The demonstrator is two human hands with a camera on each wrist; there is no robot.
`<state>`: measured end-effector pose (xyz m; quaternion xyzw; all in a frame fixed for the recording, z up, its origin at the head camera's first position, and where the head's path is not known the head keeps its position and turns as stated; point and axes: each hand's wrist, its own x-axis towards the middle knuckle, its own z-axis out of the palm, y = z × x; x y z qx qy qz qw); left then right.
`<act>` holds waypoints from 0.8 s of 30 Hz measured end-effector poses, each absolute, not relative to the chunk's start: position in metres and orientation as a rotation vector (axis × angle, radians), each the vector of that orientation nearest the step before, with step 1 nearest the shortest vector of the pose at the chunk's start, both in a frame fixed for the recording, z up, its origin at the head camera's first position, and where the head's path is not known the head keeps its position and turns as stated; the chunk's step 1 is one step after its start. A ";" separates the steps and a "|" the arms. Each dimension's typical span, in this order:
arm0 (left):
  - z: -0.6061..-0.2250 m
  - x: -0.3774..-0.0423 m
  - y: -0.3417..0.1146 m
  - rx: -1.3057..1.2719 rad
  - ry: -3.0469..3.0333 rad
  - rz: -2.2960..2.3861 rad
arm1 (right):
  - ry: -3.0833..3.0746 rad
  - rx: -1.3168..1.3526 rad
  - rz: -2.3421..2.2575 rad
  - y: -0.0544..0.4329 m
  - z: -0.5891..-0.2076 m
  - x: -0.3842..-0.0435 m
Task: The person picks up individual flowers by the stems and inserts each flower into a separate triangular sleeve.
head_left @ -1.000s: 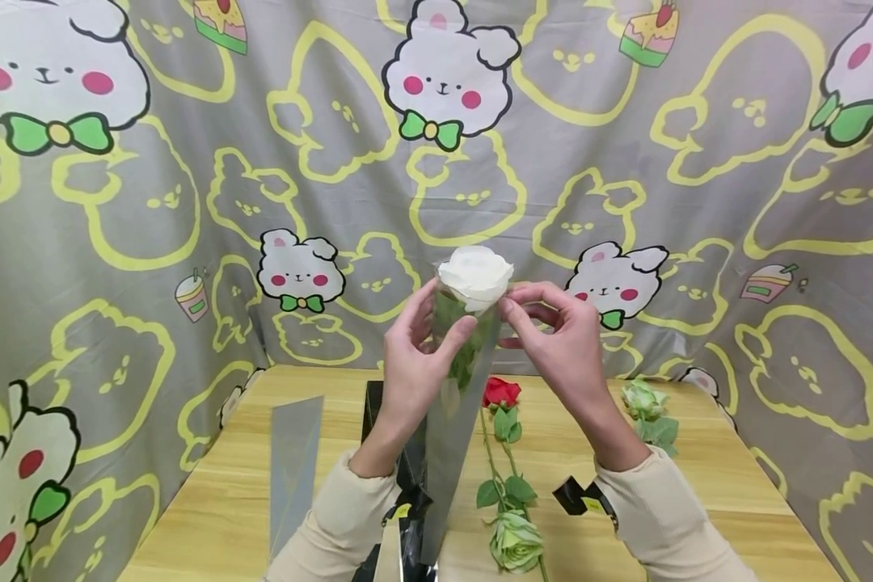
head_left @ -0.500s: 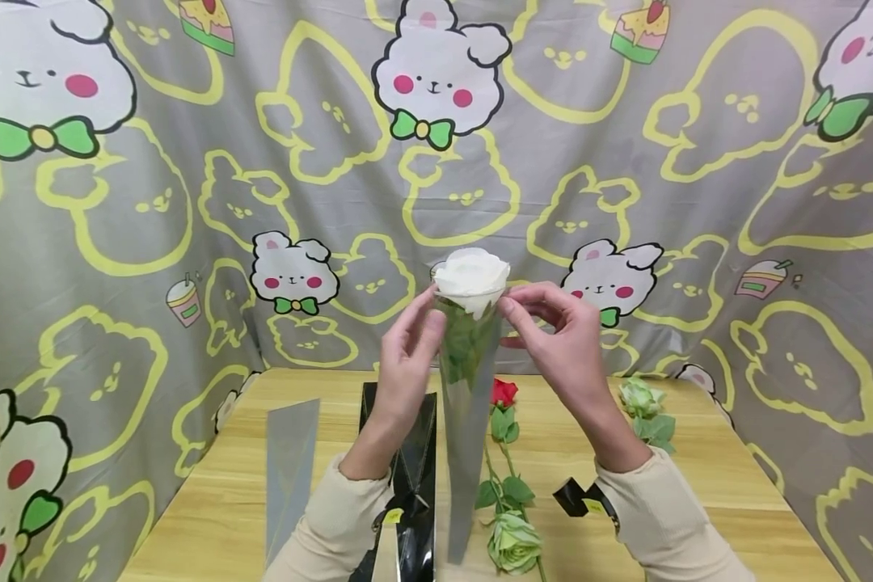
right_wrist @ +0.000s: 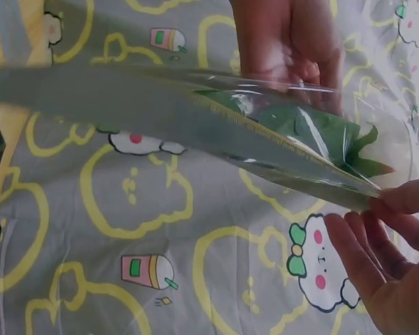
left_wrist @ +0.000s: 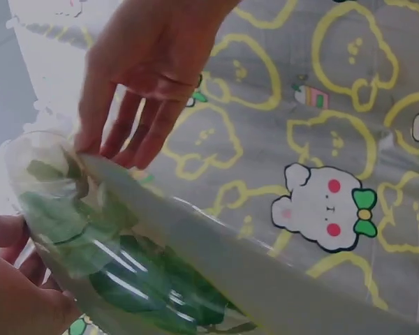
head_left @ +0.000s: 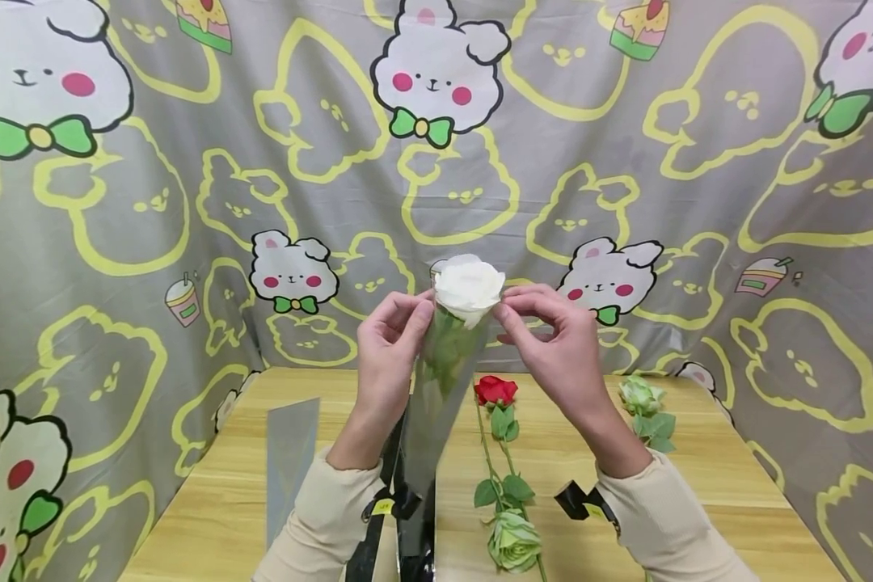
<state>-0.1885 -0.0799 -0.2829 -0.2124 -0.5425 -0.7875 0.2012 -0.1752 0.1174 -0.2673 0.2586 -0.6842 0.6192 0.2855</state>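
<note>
A white rose (head_left: 469, 287) stands upright in a clear-and-grey plastic flower sleeve (head_left: 444, 380), held up above the table. Its bloom shows at the sleeve's wide mouth. Green leaves (right_wrist: 314, 132) are visible through the clear side in the right wrist view. My left hand (head_left: 393, 339) pinches the left edge of the mouth between thumb and fingers. On the opposite edge, the thumb and fingertips of my right hand (head_left: 556, 335) pinch the plastic just below the bloom. The narrow lower end of the sleeve overlaps the black packaging behind it.
On the wooden table (head_left: 589, 517) lie a red rose (head_left: 496, 390) and a pale green rose (head_left: 514, 541), heads at opposite ends. Another green rose (head_left: 642, 396) is at the back right. A flat grey sleeve (head_left: 291, 461) and black sleeves (head_left: 416, 533) lie left. Patterned curtains surround the table.
My left hand has shifted outward to the left edge of the sleeve's mouth. The sleeve's lower end swung right, then back left; the bloom has dipped slightly. The right hand has barely moved.
</note>
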 end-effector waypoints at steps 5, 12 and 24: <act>-0.280 -0.186 -0.085 -0.589 -1.478 -2.254 | -1.796 0.677 1.688 0.117 -0.265 -0.175; -0.277 -0.185 -0.088 -0.624 -1.497 -2.272 | -1.762 0.713 1.731 0.115 -0.260 -0.175; -0.278 -0.190 -0.093 -0.627 -1.481 -2.385 | -1.781 0.733 1.901 0.105 -0.263 -0.169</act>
